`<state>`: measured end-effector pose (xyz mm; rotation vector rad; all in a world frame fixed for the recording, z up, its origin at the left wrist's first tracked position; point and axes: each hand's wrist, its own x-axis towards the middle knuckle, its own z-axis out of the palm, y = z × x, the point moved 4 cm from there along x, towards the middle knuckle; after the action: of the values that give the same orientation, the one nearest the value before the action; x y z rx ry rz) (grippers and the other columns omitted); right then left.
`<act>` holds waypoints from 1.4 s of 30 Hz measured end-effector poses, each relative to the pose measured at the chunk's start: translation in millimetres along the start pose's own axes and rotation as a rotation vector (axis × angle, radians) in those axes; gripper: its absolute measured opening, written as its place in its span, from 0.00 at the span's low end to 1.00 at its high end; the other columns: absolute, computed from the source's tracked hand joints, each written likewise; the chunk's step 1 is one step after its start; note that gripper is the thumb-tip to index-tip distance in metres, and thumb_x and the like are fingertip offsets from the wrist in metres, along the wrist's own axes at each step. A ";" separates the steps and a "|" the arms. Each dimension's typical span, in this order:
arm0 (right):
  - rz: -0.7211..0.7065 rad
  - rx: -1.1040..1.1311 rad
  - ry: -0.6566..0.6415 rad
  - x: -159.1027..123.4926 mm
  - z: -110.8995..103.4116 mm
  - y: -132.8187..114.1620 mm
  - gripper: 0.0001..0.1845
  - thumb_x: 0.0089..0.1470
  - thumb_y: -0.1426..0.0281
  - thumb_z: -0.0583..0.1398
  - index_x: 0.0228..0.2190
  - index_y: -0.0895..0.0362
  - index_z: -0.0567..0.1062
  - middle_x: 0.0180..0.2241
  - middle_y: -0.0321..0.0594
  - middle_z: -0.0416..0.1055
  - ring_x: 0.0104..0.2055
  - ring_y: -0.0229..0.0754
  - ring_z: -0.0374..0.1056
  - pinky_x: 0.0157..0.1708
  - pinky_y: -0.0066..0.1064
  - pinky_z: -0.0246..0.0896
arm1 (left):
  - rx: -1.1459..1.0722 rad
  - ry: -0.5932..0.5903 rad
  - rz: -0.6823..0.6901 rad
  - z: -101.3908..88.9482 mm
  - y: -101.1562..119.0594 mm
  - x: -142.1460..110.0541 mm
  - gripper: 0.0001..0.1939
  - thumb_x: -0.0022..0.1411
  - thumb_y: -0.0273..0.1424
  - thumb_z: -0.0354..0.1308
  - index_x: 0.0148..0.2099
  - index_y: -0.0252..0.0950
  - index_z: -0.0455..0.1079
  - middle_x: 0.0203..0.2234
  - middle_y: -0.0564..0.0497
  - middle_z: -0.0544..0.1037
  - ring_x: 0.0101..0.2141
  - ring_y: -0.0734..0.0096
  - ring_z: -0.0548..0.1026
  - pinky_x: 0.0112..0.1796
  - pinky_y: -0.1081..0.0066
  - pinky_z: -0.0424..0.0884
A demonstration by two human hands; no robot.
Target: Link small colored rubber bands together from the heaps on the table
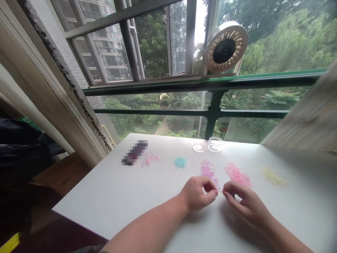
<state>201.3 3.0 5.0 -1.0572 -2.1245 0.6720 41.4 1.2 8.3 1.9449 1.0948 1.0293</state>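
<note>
My left hand (201,193) and my right hand (246,202) meet over the white table, thumb and forefinger pinched on each. A thin pinkish strand (220,191), which looks like a small rubber band, is stretched across the short gap between the fingertips. Just beyond my hands lie a purple pile (207,169) and a pink pile (237,174) of similar thin bands. My left fingers hide part of the purple pile's near edge. To the left are a teal pile (180,162) and a sparse light-pink pile (150,160); a pale yellow pile (274,176) lies at the right.
Near the table's (110,196) far edge stand a clear round container (215,144) and a clear lid (198,147). A blurred-out dark object (134,153) lies at the left. Behind are a green railing (158,112) and a round fan-like device (226,47); curtains hang on both sides.
</note>
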 end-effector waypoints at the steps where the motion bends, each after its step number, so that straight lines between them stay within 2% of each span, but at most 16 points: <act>1: 0.001 -0.005 0.000 0.1 0.0 0.2 0.08 0.55 0.69 0.53 0.26 0.56 0.68 0.22 0.35 0.64 0.24 0.36 0.60 0.25 0.27 0.58 | -0.002 0.002 -0.002 -0.2 -0.4 0.2 0.04 0.52 0.28 0.56 0.30 0.34 0.70 0.24 0.53 0.75 0.27 0.76 0.70 0.31 0.76 0.65; 8: 0.005 -0.024 -0.013 -0.3 1.5 2.8 0.09 0.56 0.67 0.52 0.26 0.56 0.67 0.23 0.36 0.64 0.25 0.37 0.61 0.26 0.28 0.59 | -0.014 0.009 -0.014 0.4 -2.6 0.1 0.04 0.52 0.28 0.56 0.30 0.34 0.70 0.24 0.53 0.75 0.27 0.77 0.70 0.31 0.77 0.65; 16: 0.012 -0.014 0.047 0.9 -0.4 6.2 0.09 0.55 0.67 0.52 0.26 0.56 0.67 0.22 0.35 0.63 0.24 0.37 0.60 0.25 0.28 0.58 | -0.013 0.012 -0.033 -3.8 -3.8 0.9 0.04 0.52 0.28 0.55 0.30 0.34 0.71 0.25 0.52 0.75 0.27 0.75 0.70 0.31 0.75 0.66; 23: -0.017 -0.021 0.033 2.1 0.9 3.0 0.09 0.55 0.68 0.52 0.26 0.56 0.67 0.21 0.35 0.63 0.23 0.37 0.59 0.24 0.29 0.58 | -0.012 -0.005 -0.023 -1.6 -2.1 0.7 0.09 0.51 0.35 0.59 0.34 0.35 0.72 0.27 0.51 0.76 0.28 0.73 0.71 0.32 0.73 0.67; 33: -0.023 -0.025 0.020 3.1 -0.3 -3.4 0.06 0.54 0.70 0.52 0.26 0.57 0.66 0.22 0.35 0.63 0.24 0.36 0.59 0.25 0.28 0.57 | 0.011 -0.019 0.000 -4.6 0.5 1.8 0.04 0.53 0.29 0.56 0.29 0.34 0.70 0.24 0.52 0.74 0.27 0.75 0.69 0.30 0.75 0.64; 38: 0.010 -0.070 0.106 4.0 -17.1 5.8 0.05 0.52 0.71 0.54 0.26 0.57 0.68 0.21 0.35 0.64 0.23 0.35 0.59 0.24 0.27 0.57 | 0.006 -0.004 -0.020 -9.5 -1.7 2.4 0.04 0.54 0.28 0.54 0.29 0.34 0.69 0.24 0.52 0.73 0.27 0.75 0.69 0.29 0.76 0.63; 42: 0.143 -0.162 0.204 5.5 -43.2 25.3 0.06 0.50 0.69 0.55 0.26 0.57 0.71 0.22 0.36 0.68 0.23 0.36 0.61 0.25 0.27 0.57 | 0.001 -0.015 -0.042 -12.5 -3.0 2.9 0.06 0.55 0.30 0.54 0.29 0.34 0.68 0.24 0.52 0.73 0.27 0.75 0.68 0.29 0.76 0.62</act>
<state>243.4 27.7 17.5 -1.3169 -1.9649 0.4411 30.4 7.2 12.5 1.9196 1.1235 0.9899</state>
